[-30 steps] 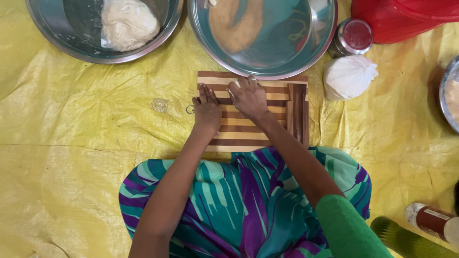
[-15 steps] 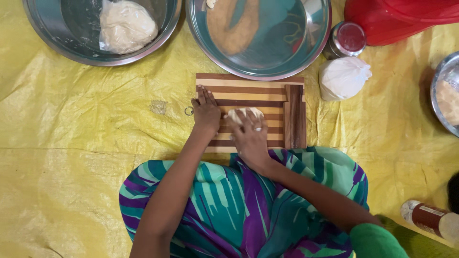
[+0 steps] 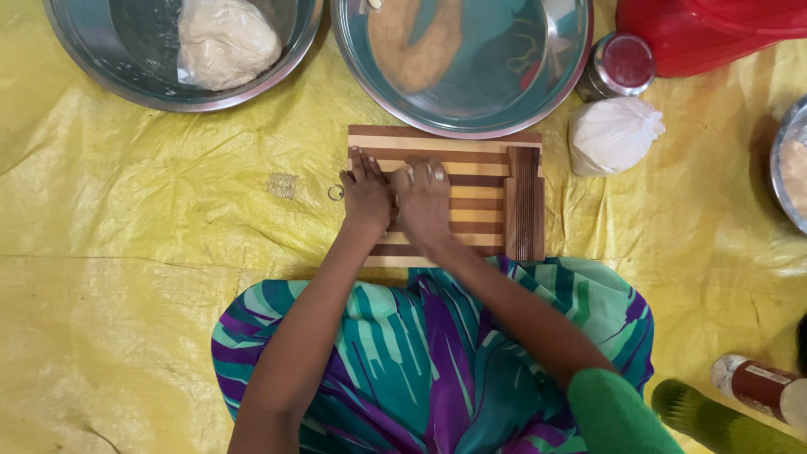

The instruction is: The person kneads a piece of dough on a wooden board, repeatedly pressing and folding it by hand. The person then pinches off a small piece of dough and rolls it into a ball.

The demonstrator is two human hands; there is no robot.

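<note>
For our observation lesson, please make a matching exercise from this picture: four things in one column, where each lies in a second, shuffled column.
Things:
1. lump of dough
2. white bag
3. striped wooden board
4. red-lidded tin

Places:
A. under both hands
B. inside the steel bowl at the upper left
C. just right of the board's upper corner
D. between the middle steel bowl and the red plastic thing

Pairs: 1-B, 2-C, 3-A, 4-D

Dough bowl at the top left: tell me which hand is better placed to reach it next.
Left, probably. The left hand lies at the striped board's left edge, nearer the dough bowl; the right hand would have to cross over it.
</note>
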